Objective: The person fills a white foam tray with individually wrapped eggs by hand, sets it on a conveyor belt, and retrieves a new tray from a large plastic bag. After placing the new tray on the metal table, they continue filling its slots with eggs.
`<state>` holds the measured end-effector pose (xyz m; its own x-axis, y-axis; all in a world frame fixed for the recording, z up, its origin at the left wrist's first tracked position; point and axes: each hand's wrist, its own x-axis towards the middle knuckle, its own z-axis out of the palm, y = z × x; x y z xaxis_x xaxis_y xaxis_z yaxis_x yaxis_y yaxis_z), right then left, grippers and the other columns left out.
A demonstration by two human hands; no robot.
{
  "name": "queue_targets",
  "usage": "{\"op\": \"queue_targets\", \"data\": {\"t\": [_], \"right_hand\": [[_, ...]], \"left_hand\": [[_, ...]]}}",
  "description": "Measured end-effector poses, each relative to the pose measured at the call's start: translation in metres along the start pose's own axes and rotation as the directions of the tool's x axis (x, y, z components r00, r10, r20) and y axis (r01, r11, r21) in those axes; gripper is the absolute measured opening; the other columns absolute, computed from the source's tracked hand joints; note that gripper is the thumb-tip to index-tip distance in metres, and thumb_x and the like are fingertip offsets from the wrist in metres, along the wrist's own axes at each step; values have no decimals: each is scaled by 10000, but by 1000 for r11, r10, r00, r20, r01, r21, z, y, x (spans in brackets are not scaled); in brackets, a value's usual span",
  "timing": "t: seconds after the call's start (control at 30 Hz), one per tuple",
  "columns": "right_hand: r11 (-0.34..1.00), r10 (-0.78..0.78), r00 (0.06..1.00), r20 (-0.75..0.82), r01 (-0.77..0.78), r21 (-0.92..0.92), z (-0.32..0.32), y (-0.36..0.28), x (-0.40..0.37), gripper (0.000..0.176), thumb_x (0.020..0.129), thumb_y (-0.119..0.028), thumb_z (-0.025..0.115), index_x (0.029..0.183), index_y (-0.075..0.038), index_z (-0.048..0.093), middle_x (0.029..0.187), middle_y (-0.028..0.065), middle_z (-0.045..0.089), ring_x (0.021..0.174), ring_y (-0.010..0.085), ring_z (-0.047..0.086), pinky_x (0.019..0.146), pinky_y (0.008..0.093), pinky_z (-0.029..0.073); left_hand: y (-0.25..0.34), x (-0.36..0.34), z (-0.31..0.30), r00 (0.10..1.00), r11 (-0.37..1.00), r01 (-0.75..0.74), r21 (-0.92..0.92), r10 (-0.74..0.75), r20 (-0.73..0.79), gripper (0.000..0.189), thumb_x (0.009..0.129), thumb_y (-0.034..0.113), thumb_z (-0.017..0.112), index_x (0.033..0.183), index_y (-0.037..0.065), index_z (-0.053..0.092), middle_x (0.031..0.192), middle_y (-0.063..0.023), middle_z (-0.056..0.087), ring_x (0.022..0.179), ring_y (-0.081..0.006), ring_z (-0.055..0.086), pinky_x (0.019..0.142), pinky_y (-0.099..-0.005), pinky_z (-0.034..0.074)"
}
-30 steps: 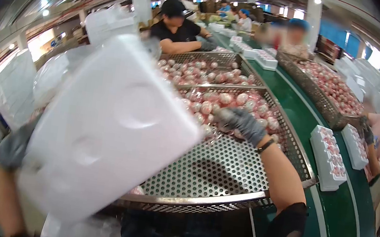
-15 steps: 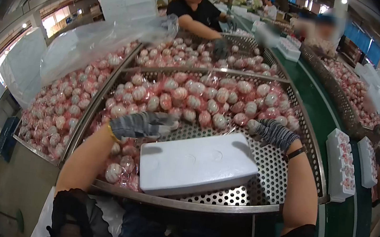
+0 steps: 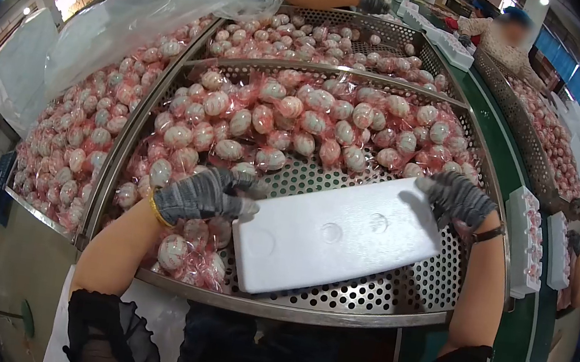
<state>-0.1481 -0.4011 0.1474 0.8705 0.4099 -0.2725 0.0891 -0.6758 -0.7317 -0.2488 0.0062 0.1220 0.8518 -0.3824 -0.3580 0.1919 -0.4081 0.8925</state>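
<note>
A white foam box (image 3: pixel 337 238) lies slantwise over the bare front part of a perforated metal tray (image 3: pixel 390 313), its smooth face with round marks turned up toward me. At its upper left corner my left hand (image 3: pixel 207 198), in a grey striped glove, has its thumb against the edge and the fingers behind. My right hand (image 3: pixel 457 199), gloved alike, grips the upper right corner, thumb on the face; its fingertips are partly hidden. Round, egg-like pieces wrapped in clear and red film (image 3: pixel 289 106) pile up behind the box, and some (image 3: pixel 181 253) lie beside its left end.
A second tray section (image 3: pixel 309 35) holds more wrapped pieces, with a co-worker's gloved hand (image 3: pixel 372 1) beyond it. Along the right runs a green conveyor (image 3: pixel 493 109) carrying filled white foam trays (image 3: pixel 523 237). Another heap (image 3: pixel 84 132) and plastic sheeting (image 3: pixel 119 34) are at left.
Both my hands have closed in on the foam box, which has shifted right and tipped its face more toward me. My view has dipped, and the co-worker's hand has left the far tray.
</note>
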Motion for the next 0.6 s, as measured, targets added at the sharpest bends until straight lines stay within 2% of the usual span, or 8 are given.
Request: {"op": "queue_targets", "data": {"t": [0.07, 0.2, 0.23, 0.33, 0.4, 0.47, 0.53, 0.6], "right_hand": [[974, 195, 977, -82, -183, 134, -9, -8, -5, 548, 758, -572, 620, 829, -28, 612, 665, 63, 603, 507, 157, 592, 407, 253, 479], [971, 156, 950, -269, -98, 217, -14, -24, -22, 715, 766, -696, 486, 874, -6, 635, 698, 77, 630, 560, 157, 609, 506, 267, 513], [965, 137, 947, -290, -61, 256, -15, -25, -22, 722, 764, -705, 475, 862, -9, 638, 691, 75, 629, 564, 158, 610, 510, 265, 513], [909, 115, 968, -224, -12, 417, -10, -26, -20, 669, 761, -702, 486, 818, -50, 624, 715, 71, 627, 593, 176, 614, 502, 274, 510], [916, 77, 989, -126, -20, 401, -7, -21, -18, 603, 756, -697, 503, 794, -100, 581, 731, 47, 613, 632, 179, 614, 491, 305, 509], [964, 113, 992, -61, -94, 250, -7, -10, -11, 566, 775, -657, 513, 809, -95, 574, 792, 49, 619, 719, 191, 605, 610, 311, 505], [982, 163, 986, -30, -159, 99, -1, -8, -6, 522, 783, -592, 564, 858, -76, 596, 869, 53, 626, 852, 193, 588, 714, 314, 487], [988, 137, 990, 40, -140, 63, 6, -1, -2, 501, 795, -547, 591, 910, -60, 620, 898, 62, 640, 893, 181, 588, 770, 307, 475]], "left_hand": [[-6, 7, 4, 998, 976, -46, -212, 37, -45, 412, 804, 206, 666, 1149, 5, 562, 1018, -59, 613, 901, -127, 564, 814, -272, 466], [-9, 10, -9, 906, 874, -389, -293, 305, -293, 375, 832, 263, 634, 1103, 11, 575, 1062, -60, 605, 921, -119, 569, 753, -274, 480], [-1, 9, -8, 800, 824, -541, -171, 442, -405, 364, 859, 275, 610, 1120, 23, 582, 904, -51, 647, 765, -71, 580, 599, -179, 448], [3, -15, -31, 864, 780, -492, -387, 492, -106, 398, 876, 334, 564, 1094, 1, 590, 770, -61, 661, 622, -77, 587, 501, -173, 419], [12, -25, -25, 902, 884, -418, -210, 431, 18, 403, 878, 338, 545, 1078, -7, 601, 710, -63, 664, 578, -66, 600, 434, -170, 388], [7, -16, -16, 939, 912, -337, -235, 343, -18, 427, 865, 349, 569, 1097, -9, 595, 732, -66, 664, 562, -79, 594, 447, -190, 415], [-7, 9, 1, 851, 864, -502, -42, 484, -202, 453, 858, 364, 579, 1138, 8, 576, 781, -69, 665, 571, -88, 590, 462, -210, 436], [-8, 14, 7, 887, 898, -417, 142, 436, -154, 446, 857, 354, 582, 1162, 29, 565, 881, -87, 648, 675, -118, 585, 570, -243, 446]]}}
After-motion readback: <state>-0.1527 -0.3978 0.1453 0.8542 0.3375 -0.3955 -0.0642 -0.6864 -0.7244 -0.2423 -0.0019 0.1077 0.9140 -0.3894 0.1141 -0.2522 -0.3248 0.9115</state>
